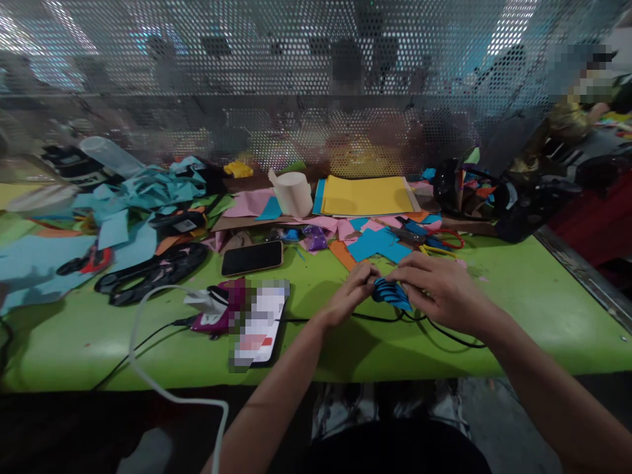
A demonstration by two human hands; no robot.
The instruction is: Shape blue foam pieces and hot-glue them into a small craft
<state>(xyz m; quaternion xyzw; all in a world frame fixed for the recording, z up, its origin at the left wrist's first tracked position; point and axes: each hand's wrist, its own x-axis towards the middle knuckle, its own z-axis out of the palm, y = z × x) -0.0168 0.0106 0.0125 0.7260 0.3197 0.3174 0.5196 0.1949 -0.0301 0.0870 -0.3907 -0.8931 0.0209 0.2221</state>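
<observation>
Between my two hands is a small piece of blue pleated paper (391, 293), with its folds fanned out just above the green tabletop. My left hand (354, 288) pinches its left end between thumb and fingers. On the other side, my right hand (434, 287) grips the right end, fingers curled over the top edge. Flat blue paper pieces (378, 244) lie on the table right behind my hands. A pair of scissors (409, 236) rests beside them, partly covered. A black cable (457, 339) runs beneath the hands.
Left of my arm lie a lit phone (261, 326), a purple power strip (217, 316) with a white plug, and a dark phone (252, 258). A paper roll (293, 194) and yellow sheets (366, 196) stand behind. Light blue scraps (143, 191) heap at left, before a perforated metal screen (296, 79).
</observation>
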